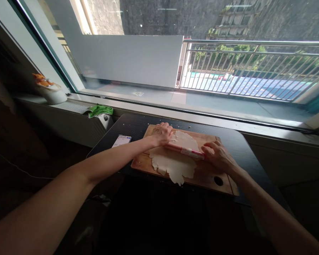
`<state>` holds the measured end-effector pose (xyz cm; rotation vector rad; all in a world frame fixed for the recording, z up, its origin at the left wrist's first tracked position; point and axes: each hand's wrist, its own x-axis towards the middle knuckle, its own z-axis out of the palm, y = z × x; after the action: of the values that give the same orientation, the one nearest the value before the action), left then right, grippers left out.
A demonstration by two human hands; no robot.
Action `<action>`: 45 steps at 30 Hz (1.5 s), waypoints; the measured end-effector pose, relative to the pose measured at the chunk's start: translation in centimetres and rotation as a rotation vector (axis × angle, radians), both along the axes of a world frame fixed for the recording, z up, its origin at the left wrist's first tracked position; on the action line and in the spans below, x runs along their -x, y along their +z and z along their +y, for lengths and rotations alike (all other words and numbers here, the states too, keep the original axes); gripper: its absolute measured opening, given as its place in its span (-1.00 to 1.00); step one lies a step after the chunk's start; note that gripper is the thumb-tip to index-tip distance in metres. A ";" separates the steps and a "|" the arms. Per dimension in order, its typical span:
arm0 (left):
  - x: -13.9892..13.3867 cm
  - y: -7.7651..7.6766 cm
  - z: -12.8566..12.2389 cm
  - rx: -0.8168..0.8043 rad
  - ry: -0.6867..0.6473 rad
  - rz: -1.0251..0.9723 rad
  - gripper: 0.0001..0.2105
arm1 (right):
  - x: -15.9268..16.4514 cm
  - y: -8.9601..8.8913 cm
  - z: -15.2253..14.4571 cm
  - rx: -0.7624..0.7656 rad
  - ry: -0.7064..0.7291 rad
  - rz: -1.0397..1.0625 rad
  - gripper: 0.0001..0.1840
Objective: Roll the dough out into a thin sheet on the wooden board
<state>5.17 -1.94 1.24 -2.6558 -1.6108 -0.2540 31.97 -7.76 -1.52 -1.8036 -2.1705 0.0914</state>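
"Lying on the board (206, 171), what?"
"Dough (172, 163), under a red roller (186, 151); the left hand (162, 134) has its grip around one end, the right hand (219, 155) is at the other, grip impossible to tell."
"Beyond the board?"
"Railing (244, 70)."

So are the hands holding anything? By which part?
A red tube across the dough: the left hand is closed over its left end; the right hand is at its right end, grip unclear.

We read a partial "00" on the phone (122, 141), left of centre; print on the red roll (186, 151), centre, is illegible.
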 end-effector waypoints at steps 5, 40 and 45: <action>-2.0 -4.3 -1.8 0.001 -0.106 -0.098 -0.56 | 3.1 -1.4 -1.0 -0.168 -0.084 -0.166 -0.56; -4.1 -3.3 6.6 0.167 0.123 -0.074 -0.47 | 2.6 -1.2 6.2 -0.071 -0.162 -0.086 -0.49; -4.5 -2.8 7.4 0.192 0.138 -0.034 -0.45 | 3.0 -1.0 6.5 -0.002 -0.182 -0.094 -0.48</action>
<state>9.67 5.43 -1.57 -2.6694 -1.9111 -0.1485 28.98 -1.25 -2.55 -2.0324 -2.0550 -0.0376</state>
